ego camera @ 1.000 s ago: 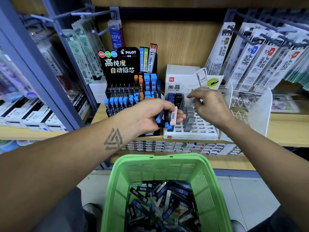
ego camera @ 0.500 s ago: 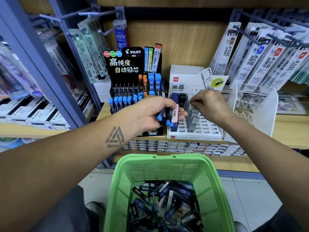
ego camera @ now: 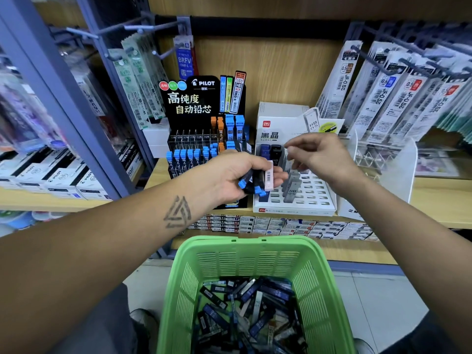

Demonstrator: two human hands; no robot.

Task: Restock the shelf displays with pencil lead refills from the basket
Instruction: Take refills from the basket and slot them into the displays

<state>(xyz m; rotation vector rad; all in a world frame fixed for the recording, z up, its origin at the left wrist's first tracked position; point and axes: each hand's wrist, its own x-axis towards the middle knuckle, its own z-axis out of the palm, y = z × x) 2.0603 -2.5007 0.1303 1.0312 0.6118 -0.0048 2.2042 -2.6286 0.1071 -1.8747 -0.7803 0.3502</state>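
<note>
Above the white slotted display tray (ego camera: 293, 200) on the wooden shelf (ego camera: 434, 200), the left hand (ego camera: 229, 175) clutches a bundle of blue-capped lead refill cases (ego camera: 258, 178); the right hand (ego camera: 321, 159) hovers, fingers loosely curled, holding nothing visible. Nearer, the green plastic basket (ego camera: 255, 254) holds more refills.

Triangle tattoo (ego camera: 178, 212), bare forearms
</note>
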